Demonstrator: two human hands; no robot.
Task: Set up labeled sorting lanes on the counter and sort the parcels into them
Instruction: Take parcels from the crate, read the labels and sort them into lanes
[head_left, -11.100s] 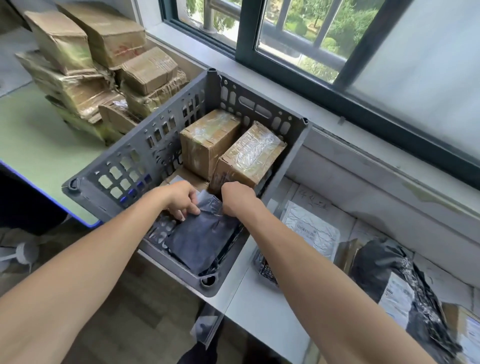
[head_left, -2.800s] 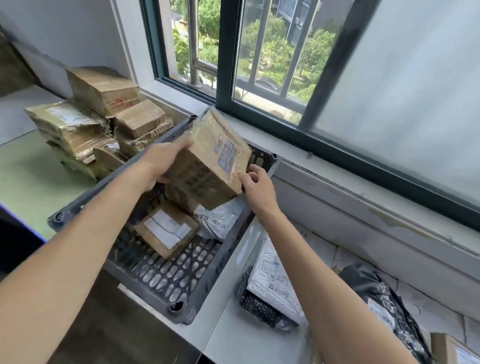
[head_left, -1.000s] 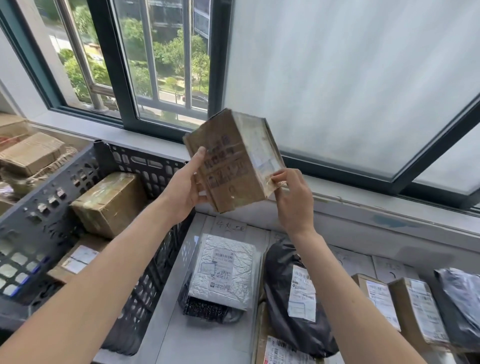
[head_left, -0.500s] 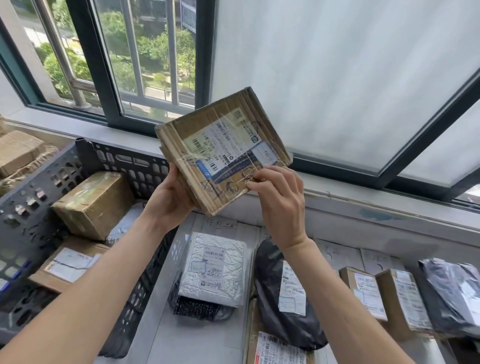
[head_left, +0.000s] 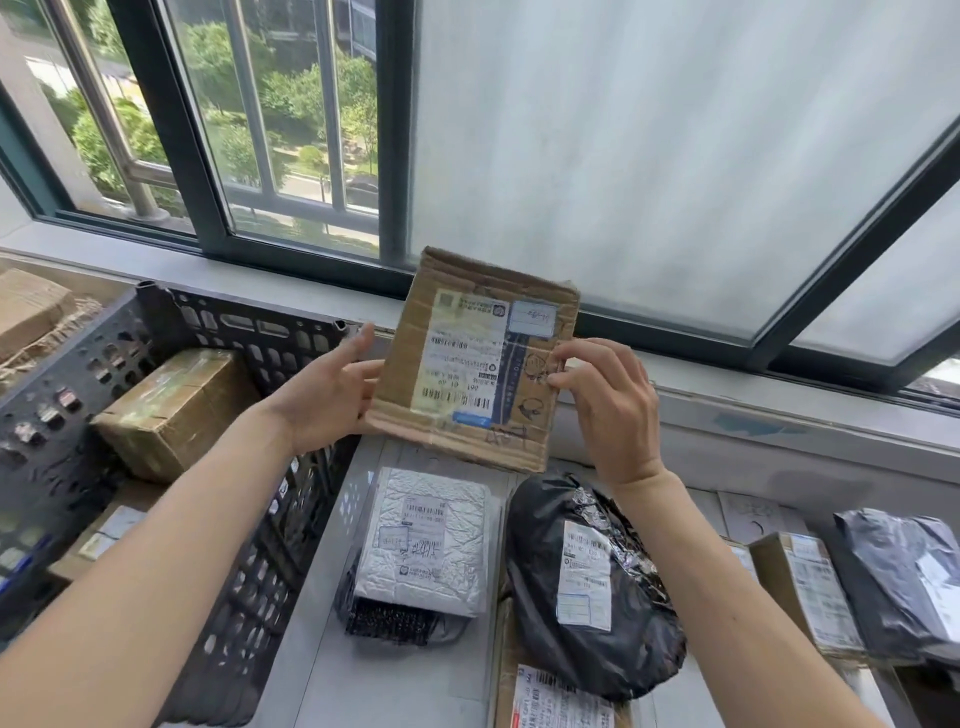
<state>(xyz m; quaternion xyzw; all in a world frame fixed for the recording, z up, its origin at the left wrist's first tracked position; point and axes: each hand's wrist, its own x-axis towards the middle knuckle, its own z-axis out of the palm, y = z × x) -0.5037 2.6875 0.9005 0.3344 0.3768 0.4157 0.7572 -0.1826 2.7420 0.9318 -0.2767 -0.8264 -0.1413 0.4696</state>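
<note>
I held the box (head_left: 457, 364) upright above the table's (head_left: 306, 670) far edge, left hand (head_left: 327, 400) gripping its left side, right hand (head_left: 615, 410) pinching its right.

I hold a cardboard box (head_left: 478, 358) upright above the table's (head_left: 311, 660) back edge, label facing me. My left fingers (head_left: 358, 343) grip its left edge and my right fingers (head_left: 587, 358) pinch its right. A silver mailer (head_left: 426, 551) and a black bag (head_left: 587, 597) lie below.

left hand (head_left: 324, 395): bare, palm side in view, slim thumb
right hand (head_left: 608, 410): bare, back side in view, knuckles showing
left forearm (head_left: 156, 561): bare to frame edge, smooth
right forearm (head_left: 727, 597): bare to frame edge, smooth
</note>
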